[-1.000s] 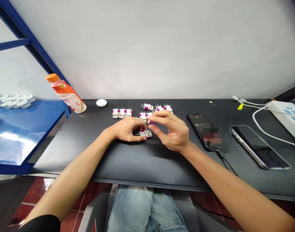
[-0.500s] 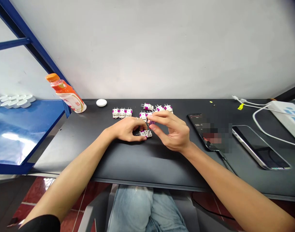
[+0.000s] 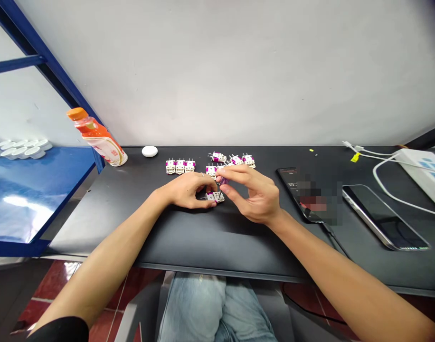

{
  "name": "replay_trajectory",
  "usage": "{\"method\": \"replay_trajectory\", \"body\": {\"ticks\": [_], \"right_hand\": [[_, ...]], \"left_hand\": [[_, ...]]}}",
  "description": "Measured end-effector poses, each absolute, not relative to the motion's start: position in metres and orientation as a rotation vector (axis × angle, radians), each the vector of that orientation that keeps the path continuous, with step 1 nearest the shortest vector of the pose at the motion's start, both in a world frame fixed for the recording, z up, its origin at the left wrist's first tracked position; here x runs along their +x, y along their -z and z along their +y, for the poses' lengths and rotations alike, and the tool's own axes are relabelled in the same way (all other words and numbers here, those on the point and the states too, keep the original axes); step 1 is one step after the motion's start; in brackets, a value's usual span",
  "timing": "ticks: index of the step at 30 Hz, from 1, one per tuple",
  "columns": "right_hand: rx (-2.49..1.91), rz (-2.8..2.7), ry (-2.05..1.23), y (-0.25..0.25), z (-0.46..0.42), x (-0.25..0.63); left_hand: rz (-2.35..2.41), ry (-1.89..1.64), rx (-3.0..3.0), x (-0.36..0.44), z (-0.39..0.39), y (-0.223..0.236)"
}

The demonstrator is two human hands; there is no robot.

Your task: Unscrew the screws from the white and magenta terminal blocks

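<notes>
My left hand (image 3: 189, 190) rests on the black tabletop, its thumb and fingers closed around a small white-and-purple part with metal pins (image 3: 214, 197). Above it, the fingertips of my right hand (image 3: 255, 192) pinch the purple handle of a small screwdriver (image 3: 223, 181). Its thin dark shaft points down and meets the top of the part. Just behind my hands lie several similar parts (image 3: 219, 157), some half covered by my right fingers. Off to the left, three more (image 3: 180, 166) stand side by side in a row.
A white oval object (image 3: 149, 151) and an orange-capped bottle (image 3: 102, 142) are at the back left. Two phones, one on a cable (image 3: 292, 185) and one silver-edged (image 3: 384, 216), lie on the right. Beyond them are a white box (image 3: 426, 171) and white cables (image 3: 377, 183).
My right fingers have shifted very slightly around the screwdriver handle. My left hand and the part in it stay in place.
</notes>
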State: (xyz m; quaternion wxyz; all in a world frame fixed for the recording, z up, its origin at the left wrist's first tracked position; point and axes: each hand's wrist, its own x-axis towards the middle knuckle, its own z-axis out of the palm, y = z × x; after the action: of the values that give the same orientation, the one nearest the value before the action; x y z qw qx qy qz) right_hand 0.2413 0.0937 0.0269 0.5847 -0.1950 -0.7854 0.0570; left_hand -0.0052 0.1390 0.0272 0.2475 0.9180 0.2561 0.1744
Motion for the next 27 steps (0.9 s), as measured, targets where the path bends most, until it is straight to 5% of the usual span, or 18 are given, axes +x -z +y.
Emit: {"method": "replay_trajectory", "body": {"ticks": [27], "right_hand": [[-0.432, -1.816, -0.113, -0.0277, 0.0945, 0.2414]], "left_hand": [[0.709, -0.434, 2.511, -0.0054, 0.1387, -0.0279]]}}
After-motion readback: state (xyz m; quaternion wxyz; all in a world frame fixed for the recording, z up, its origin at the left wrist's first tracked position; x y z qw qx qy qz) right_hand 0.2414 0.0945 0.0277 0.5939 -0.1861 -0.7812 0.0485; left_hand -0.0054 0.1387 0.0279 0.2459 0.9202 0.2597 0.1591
